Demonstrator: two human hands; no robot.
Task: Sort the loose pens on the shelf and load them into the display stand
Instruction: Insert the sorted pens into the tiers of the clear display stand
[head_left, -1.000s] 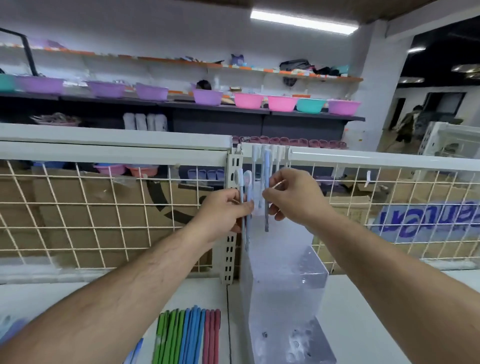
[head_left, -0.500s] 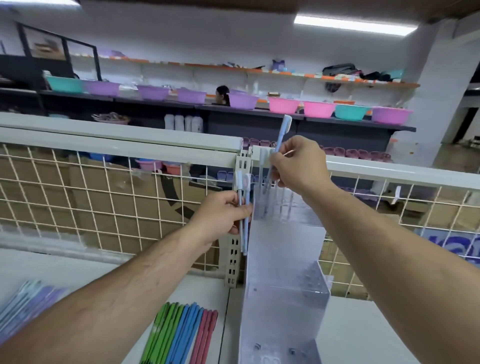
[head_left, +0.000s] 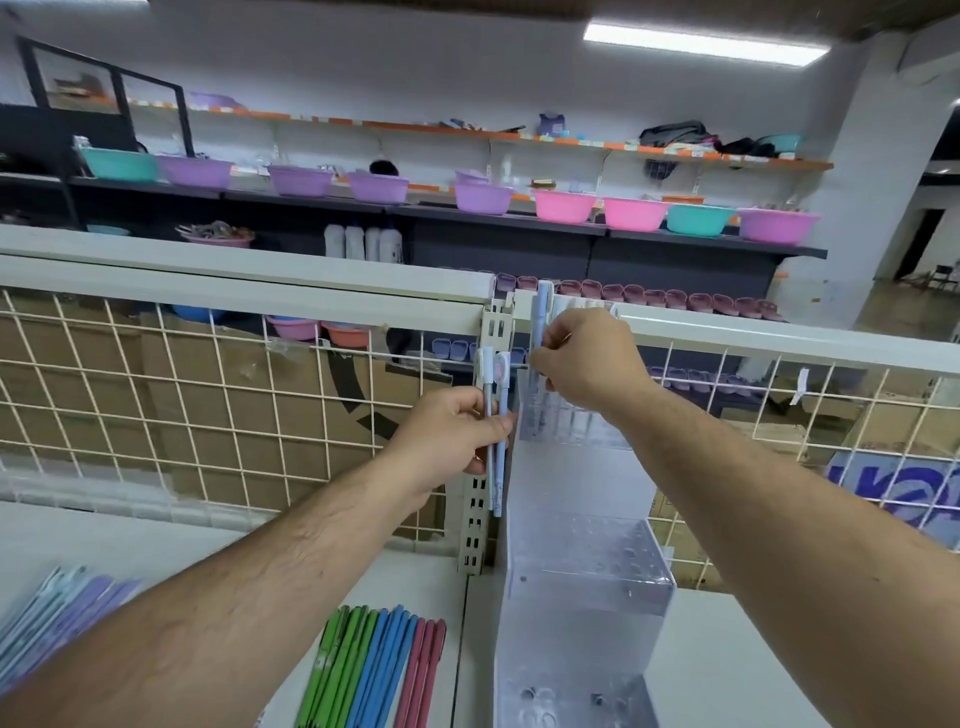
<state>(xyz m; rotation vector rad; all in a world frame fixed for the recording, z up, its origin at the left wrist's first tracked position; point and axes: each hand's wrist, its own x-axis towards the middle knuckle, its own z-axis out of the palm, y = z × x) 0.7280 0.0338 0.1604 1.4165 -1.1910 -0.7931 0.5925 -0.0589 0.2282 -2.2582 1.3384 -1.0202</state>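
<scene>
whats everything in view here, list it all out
display stand: one, clear, tiered, on the white shelf, centre right
single pen: one, pale blue, upright over the stand's top tier
pen pair: two, pale blue and white, just left of the stand
loose pens: one row, green, blue and pink, on the shelf, bottom centre
blurred pens: a bundle, lilac and pale teal, bottom left, count unclear
wire grid: one, cream, behind the shelf
basins: several, purple, pink and teal, across the back of the room
left hand: grips the pen pair
right hand: pinches the single pen
</scene>
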